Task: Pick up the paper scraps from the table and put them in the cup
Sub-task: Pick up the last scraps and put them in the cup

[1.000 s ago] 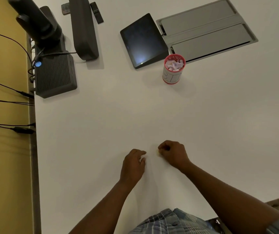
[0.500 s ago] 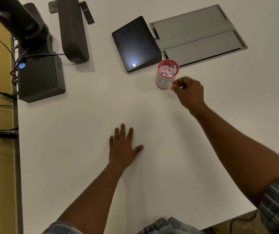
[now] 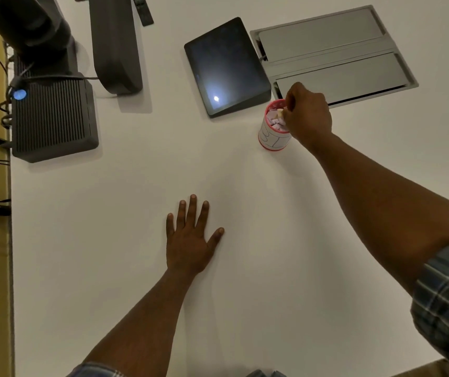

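Note:
A white cup (image 3: 271,137) with a red rim and blue marks stands on the white table (image 3: 109,240), filled with pale paper scraps (image 3: 275,119). My right hand (image 3: 309,117) hovers over the cup's right side, fingers pinched on a small pale paper scrap (image 3: 280,112) just above the opening. My left hand (image 3: 189,242) lies flat on the table, palm down, fingers spread, holding nothing. No loose scraps show on the table surface.
A dark tablet (image 3: 224,68) lies just left of the cup. A grey hatch panel (image 3: 334,54) is set into the table behind it. A ribbed black box (image 3: 52,118) and dark stands (image 3: 114,44) sit at the far left near cables.
My right hand carried a scrap from the near middle of the table up to the cup. My left hand opened and went flat on the table.

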